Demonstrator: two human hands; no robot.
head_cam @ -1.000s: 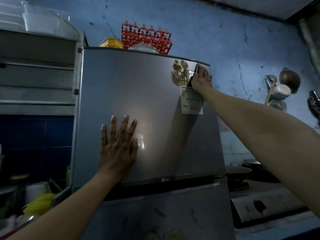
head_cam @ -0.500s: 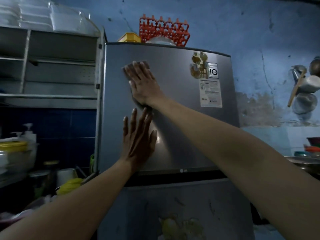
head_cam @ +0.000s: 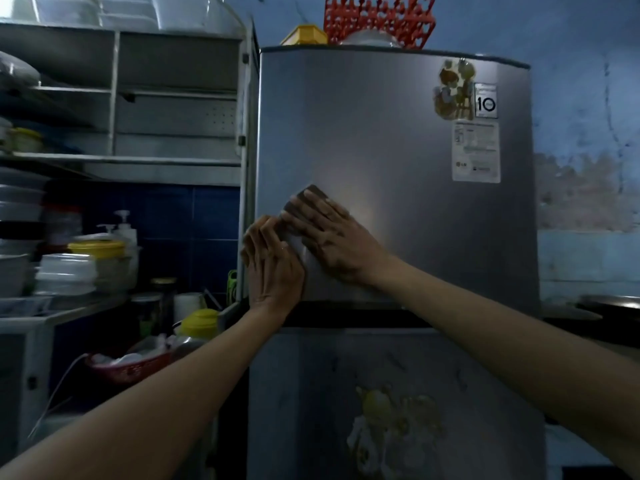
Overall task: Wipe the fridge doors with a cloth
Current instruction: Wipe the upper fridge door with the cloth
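A silver fridge fills the view, with its upper door [head_cam: 398, 150] over a scuffed lower door [head_cam: 311, 393]. My right hand [head_cam: 332, 244] lies flat with straight fingers, pressing a dark cloth [head_cam: 313, 194] against the lower left part of the upper door. Only the cloth's top corner and a strip between my fingers show. My left hand [head_cam: 273, 271] rests flat on the same door at its left edge, just left of my right hand and almost touching it.
A red egg tray [head_cam: 379, 19] and a yellow container [head_cam: 304, 35] sit on the fridge top. Label stickers [head_cam: 476, 150] cover the door's upper right. Metal shelves [head_cam: 138, 157], a yellow-lidded jar [head_cam: 97, 249] and a red basket [head_cam: 131, 368] crowd the left.
My right hand swept the cloth from the door's top right across to the top left, then down to the lower left. My left hand slid to the door's left edge.
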